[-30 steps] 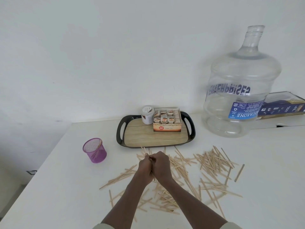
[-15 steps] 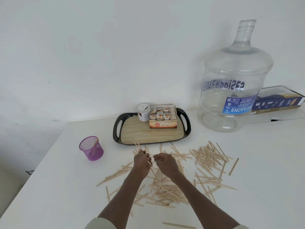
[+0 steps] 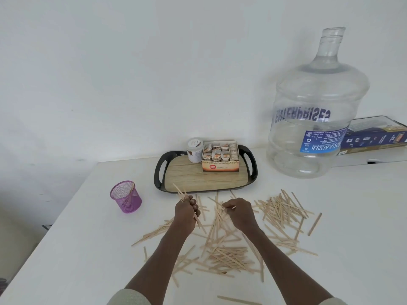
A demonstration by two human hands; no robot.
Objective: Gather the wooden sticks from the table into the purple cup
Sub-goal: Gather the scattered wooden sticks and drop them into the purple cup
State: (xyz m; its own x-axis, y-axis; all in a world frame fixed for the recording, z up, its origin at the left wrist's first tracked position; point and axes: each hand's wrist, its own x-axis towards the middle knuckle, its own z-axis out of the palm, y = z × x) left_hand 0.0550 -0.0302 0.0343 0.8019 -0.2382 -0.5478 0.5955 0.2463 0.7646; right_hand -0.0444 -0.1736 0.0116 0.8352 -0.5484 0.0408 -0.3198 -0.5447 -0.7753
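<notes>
Over the table [image 3: 66,249], left hand [image 3: 185,213] grips a loose bundle [image 3: 181,193] that could splay and miss the cup [image 3: 126,197], while right hand [image 3: 239,213] pinches one stick [image 3: 229,207].

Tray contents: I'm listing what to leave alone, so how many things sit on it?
2: a white jar at the tray's back left, a tea-bag box beside it.

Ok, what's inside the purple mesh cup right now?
The purple mesh cup holds a few wooden sticks leaning against its rim. Through the mesh an exact count and the cup's bottom can't be made out.
</notes>
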